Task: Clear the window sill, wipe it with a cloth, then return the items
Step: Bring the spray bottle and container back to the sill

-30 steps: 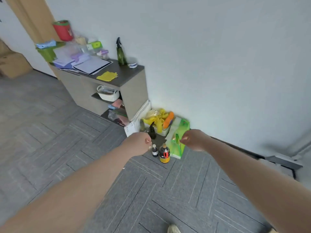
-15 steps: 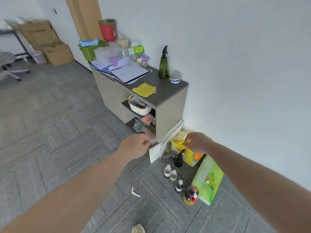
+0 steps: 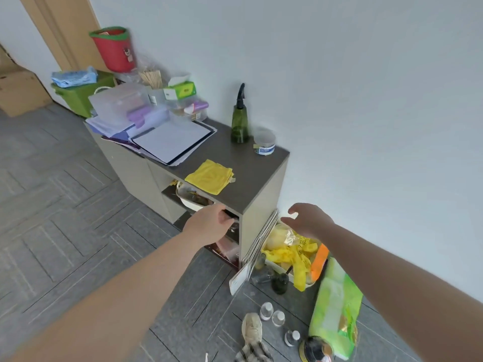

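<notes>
A folded yellow cloth (image 3: 209, 176) lies on the dark top of a low cabinet (image 3: 251, 173) against the white wall. A green spray bottle (image 3: 240, 121) and a small clear jar (image 3: 264, 144) stand behind it. My left hand (image 3: 209, 224) hangs in front of the cabinet's front edge, below the cloth, fingers loosely curled and holding nothing. My right hand (image 3: 308, 220) reaches out beside the cabinet's right end with fingers spread, empty. No window sill is in view.
Papers (image 3: 172, 139), plastic boxes (image 3: 122, 105), a tissue box (image 3: 180, 90) and a red bucket (image 3: 115, 49) crowd the cabinet's left part. On the floor right of it: yellow bags (image 3: 290, 253), a green bag (image 3: 337, 309), small bottles (image 3: 271, 313), leaning papers (image 3: 257, 246). My shoe (image 3: 252, 330) shows below.
I have stepped closer to the cabinet, so it and the cloth look larger. Both hands have risen toward its right end, and the right hand's fingers have spread.
</notes>
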Action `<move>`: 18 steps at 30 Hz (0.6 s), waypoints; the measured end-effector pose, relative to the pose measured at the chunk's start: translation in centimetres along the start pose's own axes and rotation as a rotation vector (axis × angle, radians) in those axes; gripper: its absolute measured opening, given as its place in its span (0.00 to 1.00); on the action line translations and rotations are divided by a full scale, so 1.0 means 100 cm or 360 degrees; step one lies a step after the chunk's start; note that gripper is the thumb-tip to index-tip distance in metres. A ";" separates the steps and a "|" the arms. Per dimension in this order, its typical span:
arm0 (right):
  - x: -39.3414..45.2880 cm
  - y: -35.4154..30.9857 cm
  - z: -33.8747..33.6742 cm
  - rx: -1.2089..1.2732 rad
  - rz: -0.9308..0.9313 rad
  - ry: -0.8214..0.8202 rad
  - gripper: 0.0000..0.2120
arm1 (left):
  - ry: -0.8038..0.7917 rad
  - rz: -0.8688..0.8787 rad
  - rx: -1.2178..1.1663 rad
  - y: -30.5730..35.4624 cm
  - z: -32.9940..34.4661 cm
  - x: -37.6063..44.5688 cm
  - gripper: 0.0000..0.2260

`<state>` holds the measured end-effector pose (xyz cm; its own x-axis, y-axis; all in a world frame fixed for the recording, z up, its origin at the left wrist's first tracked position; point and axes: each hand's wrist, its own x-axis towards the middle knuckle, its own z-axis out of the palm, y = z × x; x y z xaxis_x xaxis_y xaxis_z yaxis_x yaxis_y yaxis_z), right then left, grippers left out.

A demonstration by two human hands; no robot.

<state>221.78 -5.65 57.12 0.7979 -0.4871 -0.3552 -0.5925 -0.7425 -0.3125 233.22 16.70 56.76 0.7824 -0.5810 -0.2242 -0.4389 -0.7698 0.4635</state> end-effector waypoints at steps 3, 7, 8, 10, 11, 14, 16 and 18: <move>0.064 -0.015 -0.005 0.0067 0.0017 0.0004 0.28 | -0.0030 -0.0026 0.0014 -0.008 -0.015 0.058 0.27; 0.157 -0.033 -0.014 0.0247 0.0020 0.0019 0.33 | -0.0098 -0.0113 0.0082 -0.021 -0.039 0.137 0.28; 0.176 -0.036 -0.016 0.0264 0.0017 0.0015 0.33 | -0.0130 -0.0127 0.0112 -0.024 -0.044 0.156 0.28; 0.214 -0.040 -0.023 0.0228 0.0020 0.0022 0.33 | -0.0169 -0.0164 0.0165 -0.032 -0.056 0.195 0.29; 0.233 -0.042 -0.029 0.0210 0.0024 0.0042 0.32 | -0.0169 -0.0181 0.0170 -0.036 -0.061 0.214 0.29; 0.278 -0.050 -0.043 0.0178 0.0036 0.0086 0.30 | -0.0141 -0.0198 0.0143 -0.044 -0.073 0.262 0.26; 0.303 -0.054 -0.045 0.0164 0.0045 0.0101 0.29 | -0.0150 -0.0203 0.0150 -0.047 -0.078 0.287 0.26; 0.328 -0.058 -0.047 0.0170 0.0067 0.0120 0.30 | -0.0147 -0.0196 0.0128 -0.052 -0.078 0.317 0.26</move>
<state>251.91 -19.51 51.37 0.7759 -0.5528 -0.3039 -0.6307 -0.6695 -0.3924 263.80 4.35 53.95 0.7901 -0.4999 -0.3548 -0.3789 -0.8532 0.3583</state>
